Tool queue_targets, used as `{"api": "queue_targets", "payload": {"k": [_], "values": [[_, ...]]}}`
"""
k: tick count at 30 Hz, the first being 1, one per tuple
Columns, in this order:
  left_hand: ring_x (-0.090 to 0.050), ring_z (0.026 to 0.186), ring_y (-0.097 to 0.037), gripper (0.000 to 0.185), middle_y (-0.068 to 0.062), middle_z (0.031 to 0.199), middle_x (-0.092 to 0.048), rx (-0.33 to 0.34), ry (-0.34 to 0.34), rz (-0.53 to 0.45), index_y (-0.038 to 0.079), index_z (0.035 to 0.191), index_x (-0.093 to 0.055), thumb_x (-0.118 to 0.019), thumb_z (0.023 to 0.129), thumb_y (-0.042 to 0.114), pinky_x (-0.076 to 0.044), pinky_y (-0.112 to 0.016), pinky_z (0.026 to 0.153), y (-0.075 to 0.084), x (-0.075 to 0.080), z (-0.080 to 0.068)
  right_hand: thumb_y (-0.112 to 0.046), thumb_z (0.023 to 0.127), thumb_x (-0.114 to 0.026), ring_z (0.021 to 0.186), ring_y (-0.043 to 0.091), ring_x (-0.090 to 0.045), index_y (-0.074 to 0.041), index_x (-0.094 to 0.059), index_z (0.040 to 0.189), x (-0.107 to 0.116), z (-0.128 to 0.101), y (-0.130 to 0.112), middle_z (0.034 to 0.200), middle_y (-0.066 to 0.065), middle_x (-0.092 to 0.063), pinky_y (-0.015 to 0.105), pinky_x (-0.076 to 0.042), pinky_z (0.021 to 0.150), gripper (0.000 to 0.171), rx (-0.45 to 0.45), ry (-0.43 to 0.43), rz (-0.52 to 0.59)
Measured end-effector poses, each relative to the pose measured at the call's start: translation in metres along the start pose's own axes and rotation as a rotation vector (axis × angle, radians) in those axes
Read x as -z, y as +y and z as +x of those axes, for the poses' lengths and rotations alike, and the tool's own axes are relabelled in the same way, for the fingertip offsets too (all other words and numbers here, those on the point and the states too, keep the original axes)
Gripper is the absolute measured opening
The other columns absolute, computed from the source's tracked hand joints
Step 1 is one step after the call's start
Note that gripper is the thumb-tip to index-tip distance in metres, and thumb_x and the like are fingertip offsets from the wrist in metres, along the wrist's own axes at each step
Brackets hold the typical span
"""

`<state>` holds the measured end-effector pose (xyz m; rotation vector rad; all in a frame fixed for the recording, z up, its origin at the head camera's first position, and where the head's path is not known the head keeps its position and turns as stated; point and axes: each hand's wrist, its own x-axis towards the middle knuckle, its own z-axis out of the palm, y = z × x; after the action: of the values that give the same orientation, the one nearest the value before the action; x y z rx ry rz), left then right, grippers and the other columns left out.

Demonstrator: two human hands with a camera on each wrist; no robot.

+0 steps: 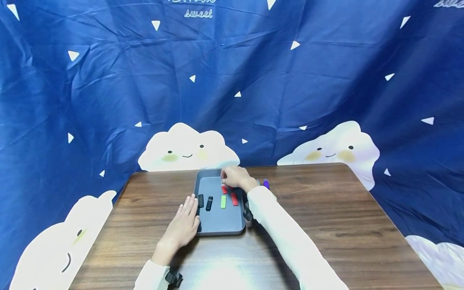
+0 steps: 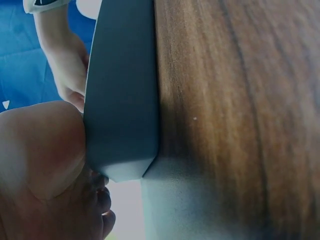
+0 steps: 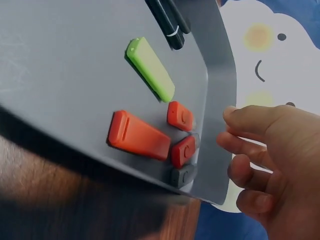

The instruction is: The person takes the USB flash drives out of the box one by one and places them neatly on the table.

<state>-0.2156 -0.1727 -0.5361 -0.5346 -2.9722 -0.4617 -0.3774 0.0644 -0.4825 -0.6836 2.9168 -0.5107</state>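
Note:
A grey tray (image 1: 203,187) lies on the wooden table (image 1: 326,217). In it are two black sticks (image 1: 205,201), a green stick (image 1: 223,201) and a long red stick (image 1: 234,198). The right wrist view shows the green stick (image 3: 150,69), the red stick (image 3: 139,136), two small red caps (image 3: 181,134) and a grey cap (image 3: 183,175) near the tray's far rim. My right hand (image 1: 233,177) hovers over those caps with loosely bent fingers (image 3: 250,145) and holds nothing I can see. My left hand (image 1: 186,219) lies flat on the table, fingers straight against the tray's left wall (image 2: 122,90).
A small purple piece (image 1: 266,184) lies on the table just right of the tray. A blue cloth with white clouds (image 1: 188,151) hangs behind and around the table. Bare wood stretches to the left and right of the tray.

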Motion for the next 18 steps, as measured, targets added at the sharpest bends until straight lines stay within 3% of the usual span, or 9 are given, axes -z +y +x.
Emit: {"api": "queue_targets", "payload": {"k": [14,18], "values": [[-0.028,0.160,-0.048,0.059,-0.029,0.172,-0.029,-0.020,0.044,-0.040,-0.013,0.159,-0.035,-0.046,0.108,0.016,-0.028,-0.065,0.129,-0.003,-0.005,-0.002,-0.028,0.102,-0.072,0.123,0.023,-0.069,-0.015,-0.074,0.133,-0.010,-0.001,-0.005,0.132,0.002,-0.074,0.045,-0.056,0.107,0.033,-0.009,-0.067,-0.055],[-0.028,0.160,-0.048,0.060,-0.029,0.172,-0.028,-0.026,0.047,-0.047,-0.013,0.160,-0.035,-0.045,0.108,0.016,-0.028,-0.065,0.129,-0.004,-0.005,-0.002,-0.028,0.099,-0.075,0.118,0.024,-0.069,-0.014,-0.074,0.132,-0.012,-0.002,-0.005,0.130,0.003,-0.072,0.045,-0.057,0.105,0.036,-0.001,-0.091,-0.079]]}}
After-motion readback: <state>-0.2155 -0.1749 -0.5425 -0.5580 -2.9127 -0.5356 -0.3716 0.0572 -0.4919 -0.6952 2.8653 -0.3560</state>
